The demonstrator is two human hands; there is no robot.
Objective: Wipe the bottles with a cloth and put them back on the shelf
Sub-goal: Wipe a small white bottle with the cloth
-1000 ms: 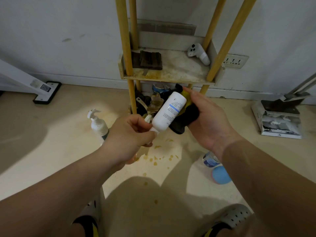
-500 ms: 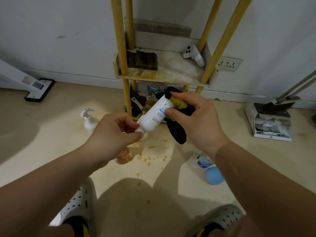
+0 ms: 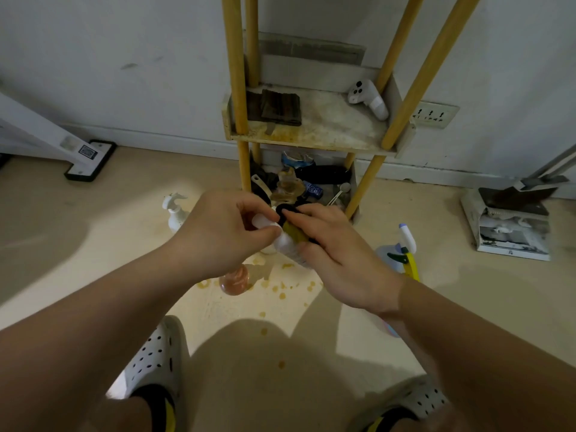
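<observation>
My left hand (image 3: 223, 230) pinches the cap end of a small white bottle (image 3: 284, 243), which is mostly hidden between both hands. My right hand (image 3: 338, 255) presses a black and yellow cloth (image 3: 294, 230) around the bottle. Both hands are low, in front of the bottom of the wooden shelf (image 3: 311, 141). On the floor stand a white pump bottle (image 3: 174, 212), an orange bottle (image 3: 235, 279) below my left hand, and a spray bottle (image 3: 402, 251) by my right wrist.
The stained middle shelf level holds a dark folded item (image 3: 279, 107) and a white controller (image 3: 369, 99). The bottom level (image 3: 299, 185) is crowded with clutter. Orange spill spots (image 3: 282, 288) dot the floor. A box (image 3: 511, 224) sits right, a white stand base (image 3: 88, 157) left.
Both hands have dropped lower with the bottle. The cloth hand has slid over the bottle body, covering it. The view tilted down, showing the spray bottle and my feet.
</observation>
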